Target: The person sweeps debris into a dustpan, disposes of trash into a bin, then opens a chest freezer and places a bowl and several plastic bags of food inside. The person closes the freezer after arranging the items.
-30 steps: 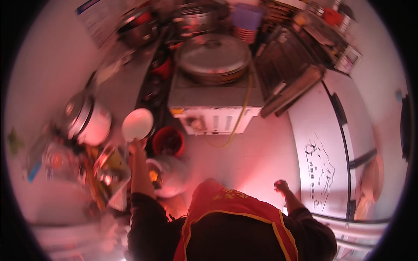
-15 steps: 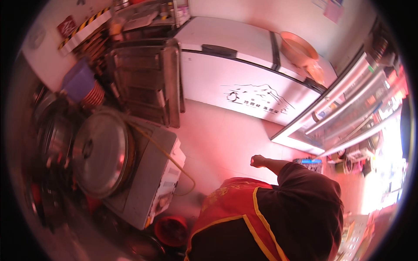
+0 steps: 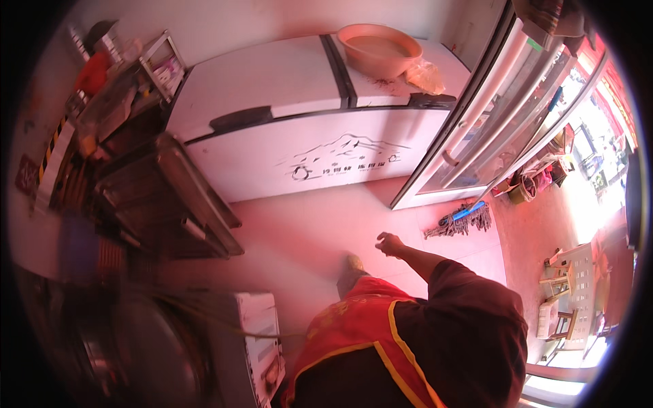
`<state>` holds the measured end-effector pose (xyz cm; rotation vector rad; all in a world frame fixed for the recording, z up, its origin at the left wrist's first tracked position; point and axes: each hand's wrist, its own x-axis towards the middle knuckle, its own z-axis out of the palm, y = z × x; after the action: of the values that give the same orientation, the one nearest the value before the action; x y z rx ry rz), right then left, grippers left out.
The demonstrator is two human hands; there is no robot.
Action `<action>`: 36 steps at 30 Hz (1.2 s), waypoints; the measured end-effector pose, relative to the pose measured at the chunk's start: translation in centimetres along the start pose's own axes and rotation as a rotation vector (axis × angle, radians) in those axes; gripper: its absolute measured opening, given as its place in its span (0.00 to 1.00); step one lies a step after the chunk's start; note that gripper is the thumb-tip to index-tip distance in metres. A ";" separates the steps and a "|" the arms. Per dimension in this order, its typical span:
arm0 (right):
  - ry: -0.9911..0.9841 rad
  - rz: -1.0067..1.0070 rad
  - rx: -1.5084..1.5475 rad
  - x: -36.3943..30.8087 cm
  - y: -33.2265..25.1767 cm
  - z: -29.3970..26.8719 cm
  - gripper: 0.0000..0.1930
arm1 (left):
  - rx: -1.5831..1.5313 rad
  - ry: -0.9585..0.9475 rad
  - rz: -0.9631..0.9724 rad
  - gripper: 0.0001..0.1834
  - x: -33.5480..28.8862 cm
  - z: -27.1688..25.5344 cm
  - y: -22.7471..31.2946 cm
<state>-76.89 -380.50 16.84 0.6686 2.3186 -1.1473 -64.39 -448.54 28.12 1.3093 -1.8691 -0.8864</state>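
Note:
My right hand (image 3: 389,245) hangs out ahead of my body over the pale floor, fingers loosely curled and a little apart, with nothing visible in them. It touches nothing. My left hand is out of view. Nearest to the right hand lies a mop head (image 3: 462,220) with grey strands and a blue clamp, on the floor by a glass-door cabinet. Beyond the hand stands a long white chest freezer (image 3: 252,166) with a mountain and penguin drawing. On its lid rest an orange basin (image 3: 378,51) and a plastic bag (image 3: 426,76) of something pale.
An upright glass-door cabinet (image 3: 469,136) stands on the right, beside a bright doorway with stools (image 3: 559,280). Dark metal trays or racks (image 3: 163,197) lean at the left. A white-sided unit (image 3: 258,340) and a blurred round metal lid (image 3: 156,340) are near left.
My view has turned and moved forward, so the freezer looks nearer and the metal lid has slid down to the lower left. A foot now shows ahead of my apron; the right hand's fingers have loosened.

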 end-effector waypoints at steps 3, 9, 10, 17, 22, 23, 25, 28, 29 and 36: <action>0.213 -0.038 0.392 7.6 -1.1 -7.7 0.21 | 0.024 0.035 0.066 0.21 -1.8 3.9 6.3; 0.284 -0.397 1.322 22.7 -4.3 -25.6 0.13 | 0.069 -0.006 0.285 0.22 -3.8 11.2 17.8; 0.335 -0.485 1.330 24.5 -4.9 -28.0 0.13 | 0.080 -0.027 0.339 0.22 -3.9 12.7 19.7; 0.509 -0.728 1.351 28.6 -13.9 -39.2 0.14 | -0.390 -0.592 0.369 0.22 -10.6 30.8 30.1; 0.759 -0.616 1.137 29.0 -16.1 -46.2 0.15 | -0.434 -0.993 0.458 0.21 -17.7 47.5 40.8; 0.723 -0.528 1.217 28.7 -16.3 -47.5 0.17 | -0.424 -1.058 0.588 0.21 -19.1 50.7 42.6; 0.753 -0.365 1.234 27.7 -16.1 -50.1 0.21 | -0.331 -1.185 0.710 0.21 -25.8 54.6 49.5; 0.783 -0.229 1.236 28.0 -20.1 -52.0 0.23 | -0.335 -1.467 0.681 0.23 -30.6 61.1 56.3; 0.805 -0.191 1.223 28.2 -21.2 -52.8 0.24 | -0.279 -1.541 0.660 0.24 -32.7 63.0 58.9; 0.560 -0.277 1.068 35.8 -24.4 -62.7 0.26 | -0.437 -1.778 0.149 0.32 -45.4 72.6 74.0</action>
<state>-131.15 -334.43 43.99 1.1452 2.0792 -2.6538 -149.07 -375.11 44.04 -0.2486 -2.4626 -2.6186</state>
